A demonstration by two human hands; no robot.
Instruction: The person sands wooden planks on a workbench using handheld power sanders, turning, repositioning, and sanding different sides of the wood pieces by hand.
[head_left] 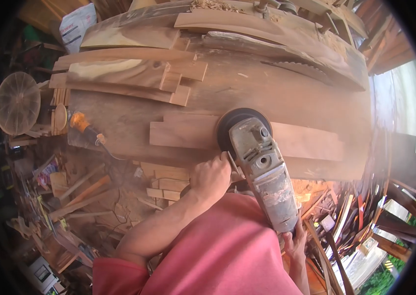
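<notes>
A worn grey angle grinder (272, 182) with a round black disc (227, 130) lies across a flat wooden board (183, 132) on the workbench. The disc covers the middle of the board and appears to rest on it. My left hand (211, 174) is closed round the grinder's side handle, close to the disc. At the rear end of the tool's body, my right hand (294, 241) grips from below, its fingers partly hidden. A second stepped board (311, 140) edge shows to the right of the disc.
Stacked planks (119, 73) lie on the dusty workbench (227, 93) at the back left, and long boards (267, 39) at the back right. An orange power tool (85, 125) sits at the left edge near a round fan (17, 103). Wood scraps (85, 196) litter the floor.
</notes>
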